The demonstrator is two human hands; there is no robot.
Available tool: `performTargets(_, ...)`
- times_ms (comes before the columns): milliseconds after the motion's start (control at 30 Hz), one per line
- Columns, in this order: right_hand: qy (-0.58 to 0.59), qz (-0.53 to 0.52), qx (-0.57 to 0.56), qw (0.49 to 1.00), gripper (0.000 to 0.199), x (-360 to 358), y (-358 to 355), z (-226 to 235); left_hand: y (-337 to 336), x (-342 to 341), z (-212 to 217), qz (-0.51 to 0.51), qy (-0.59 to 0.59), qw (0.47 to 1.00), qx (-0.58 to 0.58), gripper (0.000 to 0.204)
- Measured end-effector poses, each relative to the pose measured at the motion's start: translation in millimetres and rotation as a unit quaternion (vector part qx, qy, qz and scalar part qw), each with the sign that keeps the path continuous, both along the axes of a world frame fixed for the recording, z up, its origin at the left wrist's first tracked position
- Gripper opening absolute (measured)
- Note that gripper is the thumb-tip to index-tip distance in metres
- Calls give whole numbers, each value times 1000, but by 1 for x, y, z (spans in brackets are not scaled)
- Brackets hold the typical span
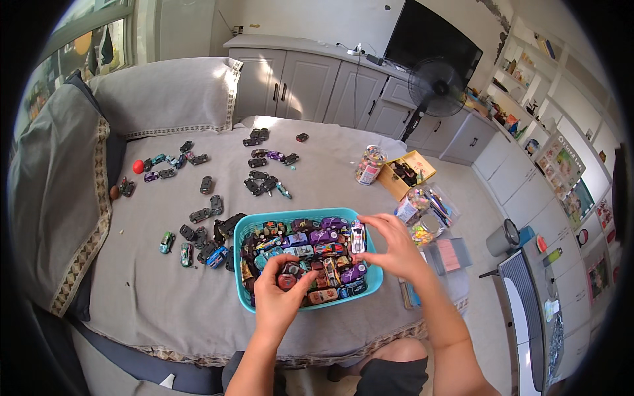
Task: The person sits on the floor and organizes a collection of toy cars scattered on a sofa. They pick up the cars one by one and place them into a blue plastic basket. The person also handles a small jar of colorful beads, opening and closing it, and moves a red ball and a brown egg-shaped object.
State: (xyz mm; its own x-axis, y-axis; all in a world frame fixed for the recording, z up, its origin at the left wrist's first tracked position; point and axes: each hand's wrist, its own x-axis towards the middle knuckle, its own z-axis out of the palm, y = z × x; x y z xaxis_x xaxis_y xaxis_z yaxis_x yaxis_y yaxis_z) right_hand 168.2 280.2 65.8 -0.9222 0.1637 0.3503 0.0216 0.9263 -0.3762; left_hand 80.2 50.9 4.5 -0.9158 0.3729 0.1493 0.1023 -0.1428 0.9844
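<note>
Right hand (399, 253) pinching white car (357, 236) end to end, long axis near-to-far; left hand (277, 300) over basket (378, 280), grip unclear.

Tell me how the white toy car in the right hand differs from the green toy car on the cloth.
The white toy car is mostly white; the green toy car is mainly green. The right hand holds the white toy car over the turquoise basket, while the green toy car rests untouched outside it.
</note>
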Motion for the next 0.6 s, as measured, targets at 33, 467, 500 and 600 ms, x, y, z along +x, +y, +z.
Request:
performTargets(33, -42, -5, -32, 999, 68, 0, 11, -2, 2, 1, 0, -4, 0, 1000, 4, 34)
performTargets(467, -145, 52, 32, 988, 63, -27, 34, -26, 3, -1, -5, 10, 21, 1000, 4, 32)
performTargets(500, -144, 50, 33, 988, 62, -27, 34, -28, 3, -1, -6, 10, 23, 1000, 1, 32)
performTargets(600, -132, 59, 45, 988, 60, -27, 37, -35, 2, -2, -7, 6, 18, 1000, -6, 32)
